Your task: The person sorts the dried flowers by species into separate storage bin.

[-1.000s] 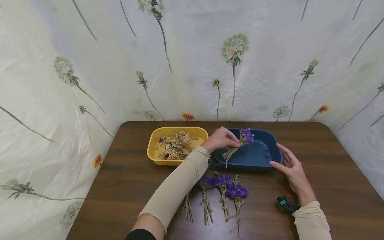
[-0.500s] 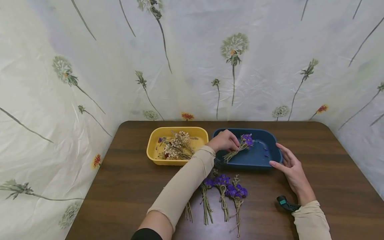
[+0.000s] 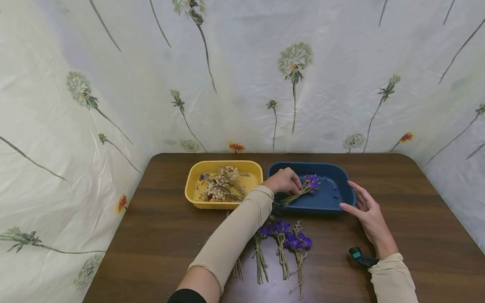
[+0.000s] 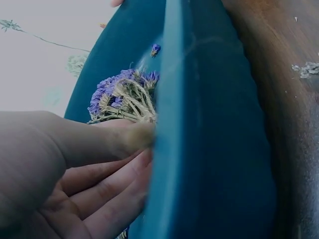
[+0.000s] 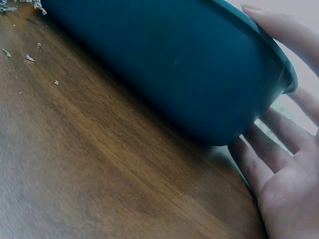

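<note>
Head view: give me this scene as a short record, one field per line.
Left grip: pinches a tied purple bunch inside the blue tray
Right grip: touches the blue tray's right end
Yellow tray: left of the blue tray, holds cream dried flowers
Table: dark wood, three purple-flowered bunches on it
Partly hidden: more stems, by the left sleeve

The dark brown, wood-grained counter carries a yellow tray and a blue tray side by side near its far edge; tied purple flower bunches lie in front of them; small crumbs dot its surface.
</note>
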Demonstrator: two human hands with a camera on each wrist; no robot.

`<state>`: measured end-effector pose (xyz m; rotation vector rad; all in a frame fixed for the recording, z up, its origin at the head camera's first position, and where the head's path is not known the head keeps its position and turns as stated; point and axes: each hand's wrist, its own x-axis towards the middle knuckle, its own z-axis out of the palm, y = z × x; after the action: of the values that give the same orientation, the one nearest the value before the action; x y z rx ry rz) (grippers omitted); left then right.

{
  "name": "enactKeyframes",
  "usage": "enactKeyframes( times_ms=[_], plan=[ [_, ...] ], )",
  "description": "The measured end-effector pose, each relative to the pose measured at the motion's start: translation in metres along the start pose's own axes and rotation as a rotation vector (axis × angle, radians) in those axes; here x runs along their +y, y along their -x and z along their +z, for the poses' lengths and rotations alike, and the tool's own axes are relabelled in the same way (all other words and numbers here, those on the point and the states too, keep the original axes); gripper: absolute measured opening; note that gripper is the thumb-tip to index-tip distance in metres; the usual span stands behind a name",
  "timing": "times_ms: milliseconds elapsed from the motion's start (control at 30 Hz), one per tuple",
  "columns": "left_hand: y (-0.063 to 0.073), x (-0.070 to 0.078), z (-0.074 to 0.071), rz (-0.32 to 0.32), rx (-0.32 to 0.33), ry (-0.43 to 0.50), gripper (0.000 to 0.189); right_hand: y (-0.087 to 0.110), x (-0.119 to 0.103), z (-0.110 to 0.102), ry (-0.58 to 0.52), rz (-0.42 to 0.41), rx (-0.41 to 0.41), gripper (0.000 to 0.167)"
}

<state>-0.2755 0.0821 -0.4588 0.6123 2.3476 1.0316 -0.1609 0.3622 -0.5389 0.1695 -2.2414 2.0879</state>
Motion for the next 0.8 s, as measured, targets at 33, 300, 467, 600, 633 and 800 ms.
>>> enactKeyframes(
  times_ms=[33,300,467,600,633,800],
  plan=[
    [0.0004,0.0000,-0.0001,0.002,-0.002,-0.011,0.017,0.0000,-0.0001,0.0000,-0.002,-0.001,0.000,0.074],
    [0.0026,0.0003,0.0000,0.022,0.011,-0.079,0.018,0.0006,0.0000,-0.0005,0.012,0.006,-0.002,0.074],
    [0.0038,-0.0004,0.0001,0.049,0.024,-0.076,0.019,0.0007,0.0006,-0.0008,0.021,0.006,-0.006,0.073],
    [0.0054,-0.0006,-0.0012,0.084,0.038,-0.068,0.020,0.0009,0.0004,-0.0007,0.018,0.002,-0.007,0.073],
    [0.0060,-0.0003,-0.0019,0.096,0.044,-0.066,0.021,0.0011,0.0001,-0.0007,0.018,0.002,-0.007,0.073],
    [0.0102,0.0009,-0.0081,0.169,0.076,-0.076,0.022,0.0012,-0.0008,-0.0008,0.017,0.004,-0.011,0.073]
  ],
)
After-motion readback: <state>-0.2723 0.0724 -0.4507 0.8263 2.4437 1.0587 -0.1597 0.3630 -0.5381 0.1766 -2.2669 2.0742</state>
